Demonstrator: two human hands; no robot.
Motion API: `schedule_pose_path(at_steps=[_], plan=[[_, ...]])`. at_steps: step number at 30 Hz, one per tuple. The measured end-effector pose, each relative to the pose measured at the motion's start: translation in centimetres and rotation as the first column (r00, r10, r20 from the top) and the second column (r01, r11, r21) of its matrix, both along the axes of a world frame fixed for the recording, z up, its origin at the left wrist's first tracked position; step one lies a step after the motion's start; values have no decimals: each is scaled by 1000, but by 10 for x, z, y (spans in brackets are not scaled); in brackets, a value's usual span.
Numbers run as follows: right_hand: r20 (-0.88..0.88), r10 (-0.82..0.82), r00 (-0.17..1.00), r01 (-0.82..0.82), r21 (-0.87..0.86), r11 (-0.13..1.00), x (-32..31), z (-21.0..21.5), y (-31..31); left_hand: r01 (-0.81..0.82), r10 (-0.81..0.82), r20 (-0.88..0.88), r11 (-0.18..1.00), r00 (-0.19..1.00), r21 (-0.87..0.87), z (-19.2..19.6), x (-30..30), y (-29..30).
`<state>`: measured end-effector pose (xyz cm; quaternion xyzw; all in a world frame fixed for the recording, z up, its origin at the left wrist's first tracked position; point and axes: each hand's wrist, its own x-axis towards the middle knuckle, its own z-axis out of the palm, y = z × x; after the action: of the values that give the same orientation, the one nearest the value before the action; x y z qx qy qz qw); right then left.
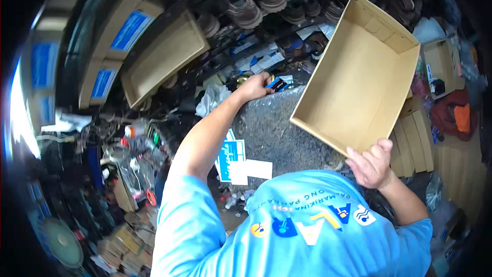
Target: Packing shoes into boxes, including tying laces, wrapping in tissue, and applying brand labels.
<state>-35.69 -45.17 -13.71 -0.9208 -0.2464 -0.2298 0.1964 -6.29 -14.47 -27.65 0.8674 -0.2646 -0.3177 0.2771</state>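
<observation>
My right hand point(371, 165) grips the near edge of a shallow open cardboard box point(353, 82), fingers closed on its rim. The box is tilted, and its bare brown inside shows. Farther left, my left hand point(254, 87) is closed at the far edge of a dark, rough-topped work block point(277, 123). Between its fingertips is a small blue-and-black label point(277, 84). White and blue paper pieces point(233, 159) lie at the near left side of the block, by my shirt.
Rows of brown shoes point(238, 5) line the back. Another shallow cardboard box point(166, 59) leans at the left, beside stacked boxes with blue labels point(130, 31). A clear plastic bag point(211, 100) lies near my left forearm. Stacked cardboard point(414, 143) stands at the right.
</observation>
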Motion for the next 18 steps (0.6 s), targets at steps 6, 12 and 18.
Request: schedule_pose_path(at_steps=[6, 12, 18], plan=[[1, 103, 995, -103, -1, 995, -12, 9, 4, -87, 183, 468, 972, 864, -220, 6, -14, 17], [-30, 48, 998, -49, -41, 998, -25, 11, 4, 88, 222, 579, 885, 785, -458, 149, -73, 5], [-51, 152, 987, -153, -9, 988, -3, 12, -3, 261, -108, 600, 949, 793, -174, 150, -194, 72]])
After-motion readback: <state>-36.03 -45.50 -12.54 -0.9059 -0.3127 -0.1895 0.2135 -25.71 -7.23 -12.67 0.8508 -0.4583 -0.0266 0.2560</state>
